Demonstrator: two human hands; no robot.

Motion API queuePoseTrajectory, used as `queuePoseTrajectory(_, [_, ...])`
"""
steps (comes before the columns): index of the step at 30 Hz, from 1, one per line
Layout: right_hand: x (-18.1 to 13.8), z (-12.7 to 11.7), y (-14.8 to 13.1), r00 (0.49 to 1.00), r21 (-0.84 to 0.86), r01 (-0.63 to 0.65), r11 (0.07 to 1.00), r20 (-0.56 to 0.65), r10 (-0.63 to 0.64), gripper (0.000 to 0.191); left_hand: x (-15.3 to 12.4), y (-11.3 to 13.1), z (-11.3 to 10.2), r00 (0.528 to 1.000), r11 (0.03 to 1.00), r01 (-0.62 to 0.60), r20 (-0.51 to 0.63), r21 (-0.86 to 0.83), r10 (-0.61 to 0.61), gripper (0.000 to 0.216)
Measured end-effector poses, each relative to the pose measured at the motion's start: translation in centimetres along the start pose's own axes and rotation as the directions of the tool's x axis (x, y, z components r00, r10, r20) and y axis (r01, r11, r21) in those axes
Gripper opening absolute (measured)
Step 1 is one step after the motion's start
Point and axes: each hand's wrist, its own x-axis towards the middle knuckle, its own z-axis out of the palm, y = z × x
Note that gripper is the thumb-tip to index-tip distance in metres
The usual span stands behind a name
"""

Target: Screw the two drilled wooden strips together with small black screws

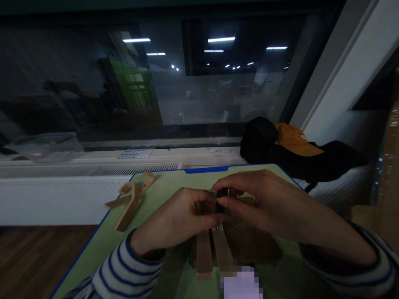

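Observation:
My left hand point(174, 220) is closed around the upper end of some long wooden strips point(204, 257) that lie on the green table point(193, 178) and run toward me. My right hand point(264, 203) reaches in from the right and pinches a small dark piece point(222, 193) at the top of those strips, its fingertips touching my left hand's fingers. Both wrists wear striped sleeves. What joins the strips under my fingers is hidden.
A loose pile of wooden pieces point(132, 199) lies at the table's far left corner. A black bag with an orange cap point(296, 141) rests on the sill at the right. A white radiator point(62, 187) and a dark window stand behind. A clear plastic bag point(43, 147) lies on the sill at the left.

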Motion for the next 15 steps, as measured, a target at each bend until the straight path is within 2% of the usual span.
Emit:
queuePoseTrajectory(4, [0.0,0.1,0.1,1.0,0.016,-0.013,1.0,0.005,0.013,0.016,-0.3,-0.8,-0.6,1.0,1.0,-0.004,0.007,-0.013,0.004,0.014])
queuePoseTrajectory(6, [0.1,0.2,0.1,1.0,0.03,-0.027,0.999,-0.003,0.027,0.016,-0.5,-1.7,-0.4,0.998,0.999,0.015,-0.065,0.032,-0.013,0.016])
queuePoseTrajectory(9, [0.3,0.4,0.1,0.997,0.046,-0.072,0.996,0.019,0.072,0.017,-1.3,-3.1,0.8,0.973,0.994,0.003,-0.229,0.109,0.022,0.016])
queuePoseTrajectory(11, [0.4,0.6,0.2,0.993,0.046,-0.109,0.993,0.046,0.107,0.018,-2.0,-3.8,2.0,0.955,0.987,-0.091,-0.268,0.134,0.124,0.015])
queuePoseTrajectory(13, [0.5,0.8,0.3,0.989,0.035,-0.141,0.989,0.049,0.139,0.019,-2.7,-4.4,3.5,0.896,0.951,-0.287,-0.319,0.115,0.309,0.016])
queuePoseTrajectory(15, [0.4,0.9,0.5,0.985,0.032,-0.167,0.985,0.045,0.165,0.019,-3.2,-5.0,4.8,0.839,0.91,-0.409,-0.367,0.062,0.402,0.025])
